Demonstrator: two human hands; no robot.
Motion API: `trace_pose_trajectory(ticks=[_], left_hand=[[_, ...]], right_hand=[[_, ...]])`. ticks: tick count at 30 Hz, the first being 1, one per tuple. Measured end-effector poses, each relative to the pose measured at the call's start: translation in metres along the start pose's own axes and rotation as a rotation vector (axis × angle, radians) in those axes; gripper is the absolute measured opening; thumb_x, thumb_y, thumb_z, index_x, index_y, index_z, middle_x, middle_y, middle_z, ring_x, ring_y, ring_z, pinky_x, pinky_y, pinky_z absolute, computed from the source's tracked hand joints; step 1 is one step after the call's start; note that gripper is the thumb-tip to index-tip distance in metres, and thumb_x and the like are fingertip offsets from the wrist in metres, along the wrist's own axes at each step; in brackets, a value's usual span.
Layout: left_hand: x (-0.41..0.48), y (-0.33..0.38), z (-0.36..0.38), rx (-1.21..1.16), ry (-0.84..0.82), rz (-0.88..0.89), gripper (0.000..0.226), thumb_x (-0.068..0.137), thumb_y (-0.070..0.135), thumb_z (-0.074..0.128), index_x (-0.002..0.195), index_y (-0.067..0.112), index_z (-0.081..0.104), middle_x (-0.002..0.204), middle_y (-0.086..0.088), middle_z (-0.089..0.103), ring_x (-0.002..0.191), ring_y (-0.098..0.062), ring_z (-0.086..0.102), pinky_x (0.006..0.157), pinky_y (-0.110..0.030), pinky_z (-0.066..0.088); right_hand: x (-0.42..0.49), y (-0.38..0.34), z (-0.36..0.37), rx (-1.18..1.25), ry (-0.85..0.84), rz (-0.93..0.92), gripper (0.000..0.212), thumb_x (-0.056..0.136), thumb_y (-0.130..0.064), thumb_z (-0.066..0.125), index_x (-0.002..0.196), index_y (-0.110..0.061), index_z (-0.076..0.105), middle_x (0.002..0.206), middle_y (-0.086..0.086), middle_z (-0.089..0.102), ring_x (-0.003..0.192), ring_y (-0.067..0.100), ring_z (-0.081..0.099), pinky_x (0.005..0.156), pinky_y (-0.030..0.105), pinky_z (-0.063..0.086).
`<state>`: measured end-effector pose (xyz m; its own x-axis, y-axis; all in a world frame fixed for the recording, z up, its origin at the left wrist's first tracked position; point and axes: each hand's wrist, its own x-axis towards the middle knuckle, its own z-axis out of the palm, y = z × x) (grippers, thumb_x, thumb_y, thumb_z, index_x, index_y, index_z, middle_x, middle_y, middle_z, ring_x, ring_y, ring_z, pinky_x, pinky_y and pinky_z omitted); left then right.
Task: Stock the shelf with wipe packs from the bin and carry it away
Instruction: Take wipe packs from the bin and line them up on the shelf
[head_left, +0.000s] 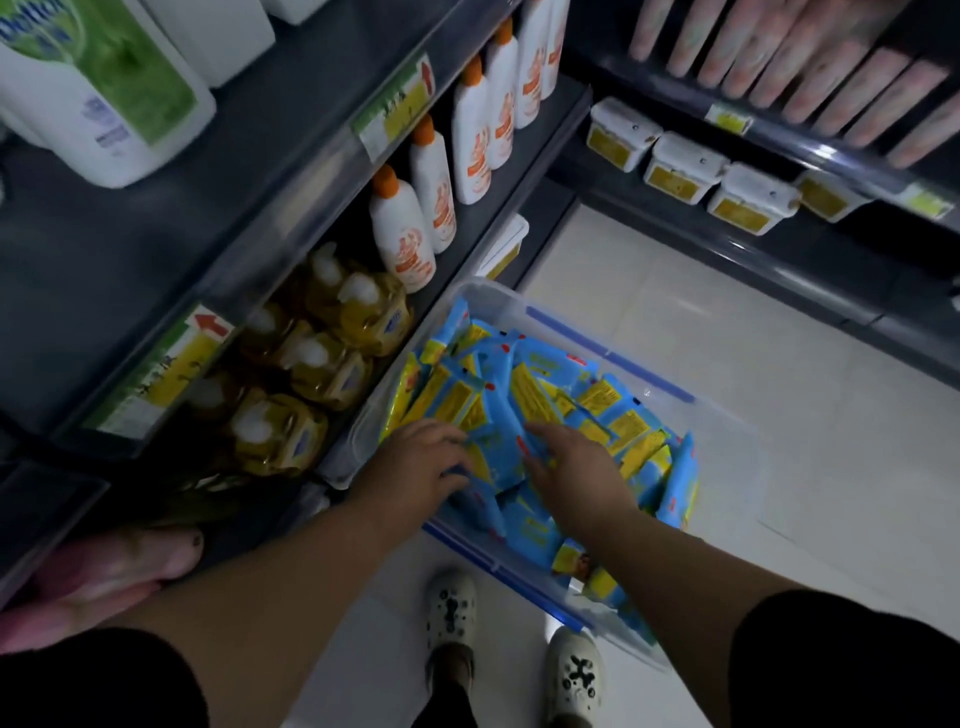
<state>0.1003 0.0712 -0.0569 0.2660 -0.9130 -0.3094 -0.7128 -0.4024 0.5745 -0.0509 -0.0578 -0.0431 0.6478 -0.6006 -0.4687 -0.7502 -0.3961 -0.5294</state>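
Observation:
A clear plastic bin (727, 431) with blue rim strips stands on the floor beside the shelving, filled with several blue and yellow wipe packs (545, 395). Both my hands reach down into it. My left hand (421, 462) lies on the packs at the bin's near left, its fingers curled over a blue pack. My right hand (576, 467) rests on the packs in the middle, fingers stretched forward and tucked between packs. Whether either hand truly grips a pack is hard to tell.
Dark shelves (291, 171) rise on the left with white orange-capped bottles (405, 228), yellow pump bottles (322, 358) and a large white jug (98, 98). White tubs (680, 166) sit on the right-hand shelf. My shoes (452, 608) stand on the pale tiled floor (831, 441).

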Motion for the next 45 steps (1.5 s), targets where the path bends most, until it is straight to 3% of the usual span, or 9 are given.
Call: trace_pose_trajectory(ticks=[3,8,11,19,27,33,39,42,45], left_hand=[[0.000,-0.006,-0.011,-0.091,0.049,-0.060,0.012,0.089,0.013,0.065,0.096,0.007,0.072,0.121,-0.003,0.060,0.120,-0.014,0.045,0.097,-0.018,0.031],[0.007,-0.006,-0.026,-0.274,0.165,-0.236,0.009,0.094,0.018,0.057,0.095,0.012,0.063,0.096,-0.003,0.064,0.089,-0.019,0.060,0.076,-0.037,0.052],[0.009,-0.011,-0.027,-0.269,0.189,-0.323,0.008,0.098,0.026,0.049,0.094,0.021,0.053,0.084,0.002,0.057,0.072,-0.015,0.054,0.059,-0.030,0.043],[0.005,-0.008,-0.024,-0.349,0.095,-0.290,0.036,0.085,0.030,0.070,0.118,0.029,0.056,0.110,0.006,0.060,0.100,-0.014,0.059,0.084,-0.037,0.053],[0.000,0.003,-0.036,-0.361,0.095,-0.299,0.055,0.094,0.017,0.057,0.136,0.048,0.041,0.137,0.005,0.051,0.119,-0.019,0.052,0.095,-0.040,0.050],[-0.018,0.029,-0.062,-0.348,0.283,-0.365,0.051,0.098,0.015,0.046,0.142,0.038,0.036,0.142,0.002,0.046,0.120,-0.018,0.050,0.090,-0.030,0.046],[-0.054,0.088,-0.080,-0.546,0.531,-0.453,0.049,0.098,0.011,0.045,0.141,0.032,0.034,0.134,0.005,0.049,0.107,-0.017,0.054,0.085,-0.034,0.050],[-0.075,0.126,-0.087,-0.640,0.622,-0.446,0.050,0.099,0.009,0.045,0.143,0.029,0.032,0.124,0.009,0.047,0.098,-0.012,0.052,0.061,-0.015,0.044],[-0.103,0.161,-0.097,-0.763,0.721,-0.426,0.050,0.099,0.011,0.047,0.142,0.032,0.033,0.132,0.006,0.048,0.104,-0.015,0.055,0.078,-0.031,0.055]], right_hand=[[0.007,-0.003,-0.001,0.002,-0.018,0.026,0.040,0.100,-0.034,0.046,0.139,-0.026,0.047,0.135,0.004,0.055,0.119,0.023,0.053,0.091,0.029,0.043],[0.024,-0.009,0.002,-0.033,-0.082,0.079,0.046,0.099,-0.030,0.049,0.144,-0.025,0.040,0.141,0.005,0.051,0.124,0.026,0.051,0.095,0.032,0.042],[0.033,-0.013,0.008,0.002,-0.070,0.128,0.050,0.096,-0.024,0.056,0.143,-0.022,0.041,0.139,0.004,0.053,0.122,0.024,0.053,0.097,0.032,0.043],[0.030,-0.010,0.011,0.067,-0.113,0.185,0.054,0.097,-0.020,0.053,0.145,-0.035,0.034,0.128,0.006,0.060,0.097,0.024,0.063,0.069,0.028,0.049],[0.014,-0.009,-0.021,0.084,-0.081,0.201,0.062,0.098,-0.015,0.045,0.150,-0.037,0.018,0.101,0.010,0.065,0.074,0.022,0.055,0.061,0.030,0.042],[-0.006,-0.016,-0.061,0.219,0.035,0.170,0.063,0.096,-0.014,0.046,0.148,-0.039,0.022,0.105,0.005,0.067,0.087,0.027,0.064,0.070,0.033,0.049],[-0.058,-0.028,-0.101,0.695,0.088,0.072,0.066,0.093,0.002,0.050,0.146,-0.033,0.034,0.096,0.009,0.067,0.081,0.029,0.064,0.080,0.055,0.055],[-0.096,-0.032,-0.127,0.857,-0.052,0.015,0.061,0.095,0.003,0.049,0.144,-0.031,0.039,0.108,0.015,0.064,0.097,0.027,0.065,0.071,0.043,0.058],[-0.131,-0.037,-0.153,0.934,-0.161,-0.046,0.052,0.097,0.000,0.048,0.138,-0.033,0.045,0.118,0.003,0.065,0.103,0.022,0.065,0.064,0.034,0.058]])
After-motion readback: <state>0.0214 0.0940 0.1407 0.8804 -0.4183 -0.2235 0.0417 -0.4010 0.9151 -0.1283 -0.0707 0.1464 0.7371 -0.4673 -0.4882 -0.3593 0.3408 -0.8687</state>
